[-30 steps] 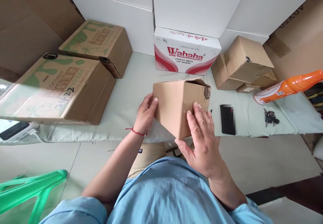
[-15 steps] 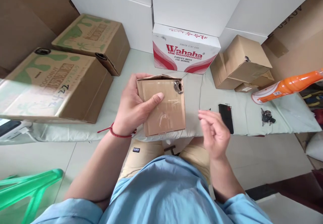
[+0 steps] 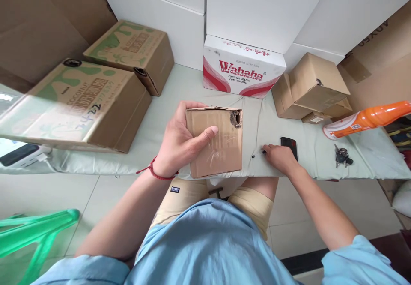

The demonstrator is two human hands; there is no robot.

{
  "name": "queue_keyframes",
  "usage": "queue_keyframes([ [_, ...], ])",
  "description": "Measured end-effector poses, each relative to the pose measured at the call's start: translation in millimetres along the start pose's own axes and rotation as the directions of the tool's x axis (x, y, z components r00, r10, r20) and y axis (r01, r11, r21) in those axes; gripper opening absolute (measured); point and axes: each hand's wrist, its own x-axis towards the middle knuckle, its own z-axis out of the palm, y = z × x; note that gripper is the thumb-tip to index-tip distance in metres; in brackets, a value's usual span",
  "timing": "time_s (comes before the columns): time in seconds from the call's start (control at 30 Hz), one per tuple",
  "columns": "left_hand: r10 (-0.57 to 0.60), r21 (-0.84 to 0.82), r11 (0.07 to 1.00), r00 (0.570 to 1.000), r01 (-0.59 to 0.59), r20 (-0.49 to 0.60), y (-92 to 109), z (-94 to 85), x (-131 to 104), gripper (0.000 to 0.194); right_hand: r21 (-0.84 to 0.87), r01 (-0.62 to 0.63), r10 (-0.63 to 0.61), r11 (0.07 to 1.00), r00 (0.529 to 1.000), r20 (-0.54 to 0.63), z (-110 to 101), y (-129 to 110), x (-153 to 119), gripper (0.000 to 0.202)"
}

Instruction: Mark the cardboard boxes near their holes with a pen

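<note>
My left hand [image 3: 184,141] grips a small brown cardboard box [image 3: 221,152] at its left side, thumb across the taped face and the other fingers behind it. At the box's upper right corner is a torn, dark hole. My right hand [image 3: 281,158] is low over the table, fingers pinched together around a thin pen [image 3: 253,156] with dark ends. Most of the pen's far part is hidden by the fingers. Just beyond that hand lies a black phone [image 3: 290,145].
Two printed coconut cartons [image 3: 105,118] stand at left, and a white Wahaha carton [image 3: 242,73] at the back. Stacked brown boxes [image 3: 316,79], an orange bottle [image 3: 366,120] and keys [image 3: 343,154] occupy the right. A green stool [image 3: 48,229] is on the floor at left.
My right hand has come down to the table beside the phone and closed on the pen. My left hand still holds the box. The whole view has shifted slightly.
</note>
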Motion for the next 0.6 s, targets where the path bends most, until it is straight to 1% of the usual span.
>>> queue_keyframes([
  [0.07,0.003,-0.002,1.0,1.0,-0.003,-0.006,2,0.9,-2,0.055,-0.006,0.016,-0.017,1.0,0.999,-0.031,-6,3,-1,0.024],
  [0.1,0.003,-0.007,1.0,1.0,-0.003,-0.009,2,1.3,-4,0.055,0.028,0.003,-0.001,1.0,0.995,-0.098,-9,3,-4,0.021],
  [0.13,0.002,-0.012,1.0,1.0,-0.002,-0.01,3,1.8,-5,0.055,0.112,-0.014,0.038,0.994,0.977,-0.211,-14,3,-8,0.017],
  [0.17,0.003,-0.016,1.0,1.0,-0.003,-0.012,3,2.2,-6,0.055,0.25,-0.015,0.105,0.968,0.93,-0.351,-19,0,-13,0.012],
  [0.2,0.005,-0.016,1.0,1.0,-0.005,-0.015,3,2.4,-7,0.054,0.43,0.026,0.209,0.902,0.846,-0.491,-25,-5,-19,0.008],
  [0.23,0.006,-0.013,1.0,1.0,-0.006,-0.018,3,2.6,-8,0.053,0.611,0.131,0.344,0.78,0.727,-0.594,-32,-13,-26,0.01],
  [0.27,0.006,-0.009,1.0,1.0,-0.006,-0.022,3,2.6,-9,0.052,0.74,0.28,0.478,0.612,0.615,-0.628,-41,-23,-32,0.018],
  [0.3,0.004,-0.006,1.0,1.0,-0.004,-0.026,2,2.6,-10,0.052,0.794,0.435,0.591,0.424,0.531,-0.607,-49,-35,-39,0.027],
  [0.33,0.0,-0.008,1.0,0.999,0.0,-0.032,2,2.5,-10,0.051,0.784,0.571,0.669,0.245,0.485,-0.563,-58,-49,-44,0.034],
  [0.37,-0.007,-0.011,1.0,0.999,0.006,-0.035,1,2.3,-10,0.051,0.761,0.641,0.696,0.1,0.502,-0.514,-66,-64,-49,0.036],
  [0.4,-0.012,-0.016,1.0,0.999,0.012,-0.037,1,2.2,-9,0.051,0.74,0.673,0.711,0.009,0.516,-0.478,-74,-78,-53,0.034],
  [0.43,-0.015,-0.02,1.0,0.999,0.015,-0.039,1,2.2,-9,0.051,0.736,0.675,0.703,-0.047,0.546,-0.456,-80,-92,-55,0.029],
  [0.47,-0.015,-0.023,1.0,0.999,0.014,-0.04,1,2.2,-9,0.05,0.744,0.663,0.671,-0.078,0.588,-0.453,-85,-105,-57,0.023],
  [0.53,-0.007,-0.027,1.0,0.999,0.006,-0.038,1,2.8,-9,0.05,0.764,0.64,0.579,-0.083,0.655,-0.486,-92,-124,-58,0.018],
  [0.57,0.001,-0.028,1.0,0.999,-0.002,-0.036,1,3.2,-10,0.05,0.769,0.636,0.53,-0.064,0.674,-0.514,-94,-131,-57,0.019],
  [0.6,0.01,-0.027,1.0,0.999,-0.011,-0.035,2,3.8,-11,0.05,0.768,0.64,0.494,-0.03,0.677,-0.545,-96,-137,-55,0.019],
])
